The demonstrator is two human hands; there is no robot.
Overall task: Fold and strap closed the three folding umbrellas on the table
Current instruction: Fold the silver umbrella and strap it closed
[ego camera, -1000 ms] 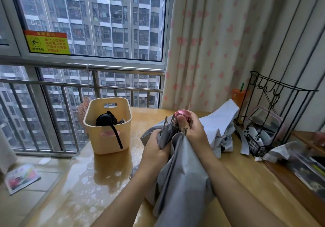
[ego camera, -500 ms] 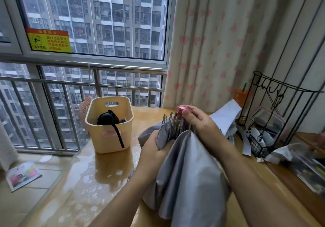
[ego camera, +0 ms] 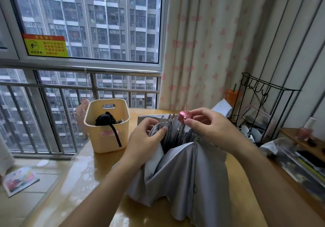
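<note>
Gripping bunched canopy of grey umbrella (ego camera: 190, 174) over table (ego camera: 84, 177) with left hand (ego camera: 146, 139), fingers curled, tips buried in folds. Pinching pink end cap (ego camera: 182, 117) between right hand (ego camera: 209, 126) thumb and forefinger. Cannot make out shaft under fabric; lower hem cut off below.

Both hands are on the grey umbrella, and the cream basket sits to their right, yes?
Not quite: the head view shows the cream basket to the left of the hands, by the window railing. The left hand and right hand are indeed on the grey umbrella.
</note>
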